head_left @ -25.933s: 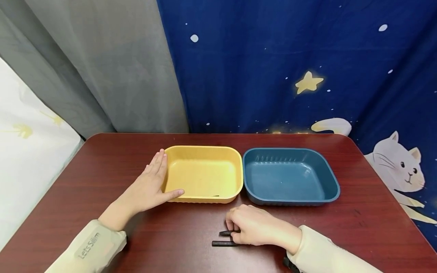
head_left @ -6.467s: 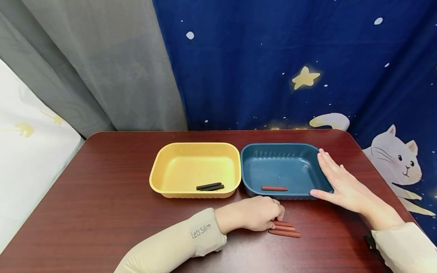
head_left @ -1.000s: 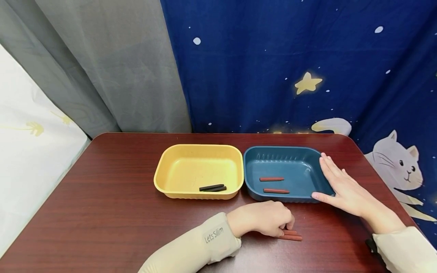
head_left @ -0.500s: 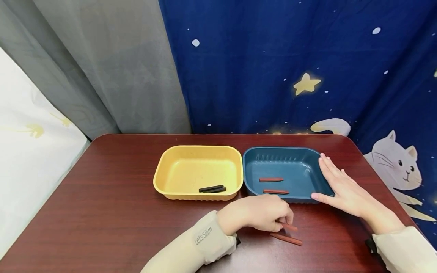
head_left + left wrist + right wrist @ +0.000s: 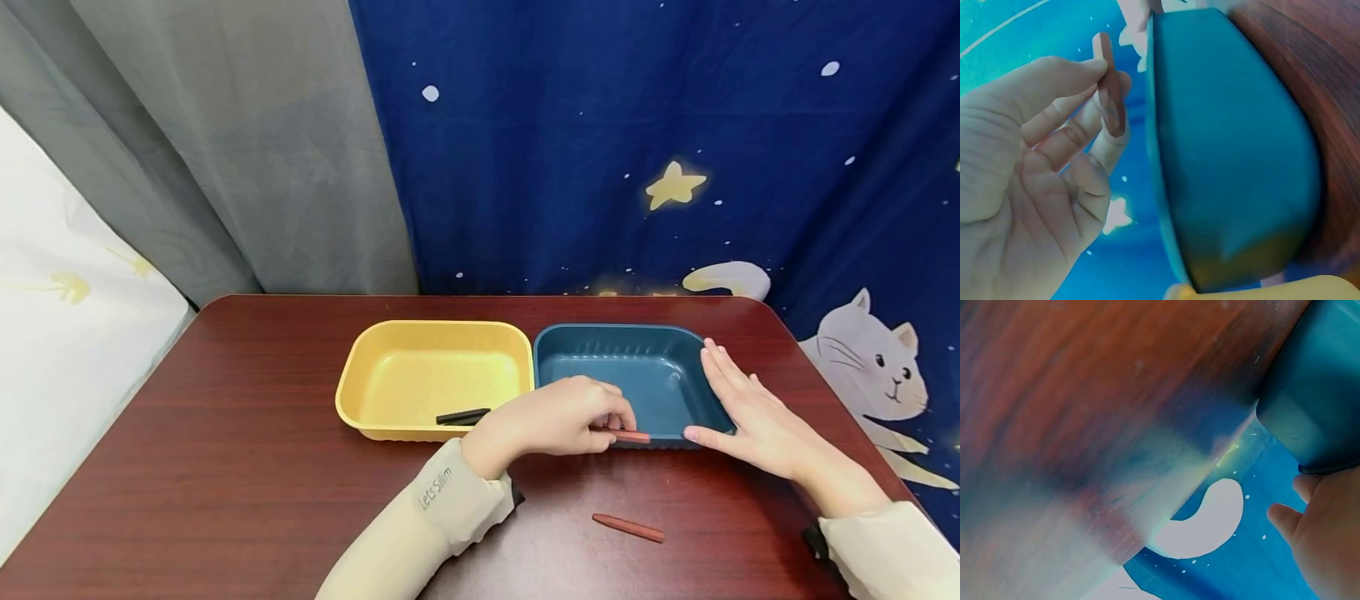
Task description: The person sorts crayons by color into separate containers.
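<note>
My left hand (image 5: 566, 417) pinches a reddish-brown crayon (image 5: 632, 436) between thumb and fingertips, over the front rim of the blue bin (image 5: 630, 335). The left wrist view shows this crayon (image 5: 1110, 94) as a faceted stick with a tapered end, beside the bin's outer wall. Straight fingers of my right hand (image 5: 765, 425) rest along the bin's right rim, thumb at its front corner. Another reddish-brown crayon (image 5: 628, 527) lies on the table in front. The left hand hides the crayons inside the blue bin.
A yellow bin (image 5: 442, 333) stands against the blue bin's left side, with black crayons (image 5: 461, 415) near its front wall, partly covered by the left wrist. Both bins are on a dark red wooden table (image 5: 247, 433). Curtains (image 5: 525, 167) hang behind the table.
Within the last second my left hand has lifted one reddish-brown crayon from the table to the blue bin's front rim. The right hand stays. Much earlier, the right hand was at black crayons.
</note>
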Demonstrator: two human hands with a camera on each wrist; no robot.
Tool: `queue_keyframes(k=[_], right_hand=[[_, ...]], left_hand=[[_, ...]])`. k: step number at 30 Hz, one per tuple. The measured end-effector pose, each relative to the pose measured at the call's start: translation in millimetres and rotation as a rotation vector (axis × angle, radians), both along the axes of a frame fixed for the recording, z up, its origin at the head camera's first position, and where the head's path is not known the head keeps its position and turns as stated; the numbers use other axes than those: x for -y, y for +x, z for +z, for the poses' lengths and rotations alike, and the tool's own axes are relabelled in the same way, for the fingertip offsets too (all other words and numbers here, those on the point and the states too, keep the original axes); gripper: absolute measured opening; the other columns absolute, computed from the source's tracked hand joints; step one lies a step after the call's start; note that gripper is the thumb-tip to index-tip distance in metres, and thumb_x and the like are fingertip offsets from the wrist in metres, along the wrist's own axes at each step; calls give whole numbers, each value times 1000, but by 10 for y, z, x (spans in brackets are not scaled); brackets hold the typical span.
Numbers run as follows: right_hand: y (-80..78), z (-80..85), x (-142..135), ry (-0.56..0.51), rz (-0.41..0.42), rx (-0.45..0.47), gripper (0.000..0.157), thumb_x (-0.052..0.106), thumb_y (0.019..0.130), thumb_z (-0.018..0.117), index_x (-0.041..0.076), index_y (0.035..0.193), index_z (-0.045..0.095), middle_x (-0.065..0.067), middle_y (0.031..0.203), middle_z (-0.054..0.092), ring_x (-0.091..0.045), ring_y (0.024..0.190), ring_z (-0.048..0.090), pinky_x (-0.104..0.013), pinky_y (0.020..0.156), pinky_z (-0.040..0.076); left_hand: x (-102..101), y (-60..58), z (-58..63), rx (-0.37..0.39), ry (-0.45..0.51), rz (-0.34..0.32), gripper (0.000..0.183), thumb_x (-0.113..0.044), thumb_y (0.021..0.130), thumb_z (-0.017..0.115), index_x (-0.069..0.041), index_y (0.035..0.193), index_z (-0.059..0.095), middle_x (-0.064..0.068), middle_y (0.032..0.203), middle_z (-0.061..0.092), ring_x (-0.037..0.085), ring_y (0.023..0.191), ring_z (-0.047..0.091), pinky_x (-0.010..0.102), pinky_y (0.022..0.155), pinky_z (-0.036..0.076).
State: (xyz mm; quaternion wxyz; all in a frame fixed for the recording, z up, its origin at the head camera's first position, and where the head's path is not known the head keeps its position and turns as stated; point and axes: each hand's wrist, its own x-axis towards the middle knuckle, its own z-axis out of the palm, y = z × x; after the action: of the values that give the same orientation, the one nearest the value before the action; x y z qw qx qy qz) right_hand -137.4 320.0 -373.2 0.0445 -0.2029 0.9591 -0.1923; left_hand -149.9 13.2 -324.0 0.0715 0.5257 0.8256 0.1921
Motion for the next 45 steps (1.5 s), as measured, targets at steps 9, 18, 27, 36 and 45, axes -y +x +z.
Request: queue_keyframes(k=[9,18,27,36,45], right_hand=[[5,9,-20,1,-5,3,109,51,90,67,10,160,-6,-12,168,-8,-37,155,-4,-72,115,4],[18,3,-35,2,7,-19,109,49,90,68,8,160,-4,-12,168,-8,-35,155,-4,-73,114,5],[20,19,-27,-4,9,-29,108,48,90,68,8,160,-4,-13,168,-7,-35,155,-4,-73,114,5],[16,22,-35,1,1,-6,108,49,90,67,9,160,-6,-13,168,-8,-36,155,-5,-72,115,4],[5,-9,-12,2,15,-33,107,48,90,68,8,160,-3,-13,168,-6,-35,155,-3,-74,114,7]], left_hand=[[8,-166,-115,23,21,107,22,-8,93,62,-14,111,73,-4,99,68,4,80,58,9,74,43],[-89,-272,-274,-20,-75,184,15,-8,93,61,-13,100,74,-4,99,70,8,84,61,14,75,46],[-190,-343,-312,11,-150,221,20,-9,95,59,-15,106,75,-4,101,73,9,91,66,16,77,50],[-216,-326,-307,28,-199,262,19,-9,94,60,-15,104,75,-5,103,73,9,89,64,18,78,50],[-157,-283,-300,18,-166,257,21,-10,95,59,-15,109,75,-4,110,73,10,93,66,18,81,51]])
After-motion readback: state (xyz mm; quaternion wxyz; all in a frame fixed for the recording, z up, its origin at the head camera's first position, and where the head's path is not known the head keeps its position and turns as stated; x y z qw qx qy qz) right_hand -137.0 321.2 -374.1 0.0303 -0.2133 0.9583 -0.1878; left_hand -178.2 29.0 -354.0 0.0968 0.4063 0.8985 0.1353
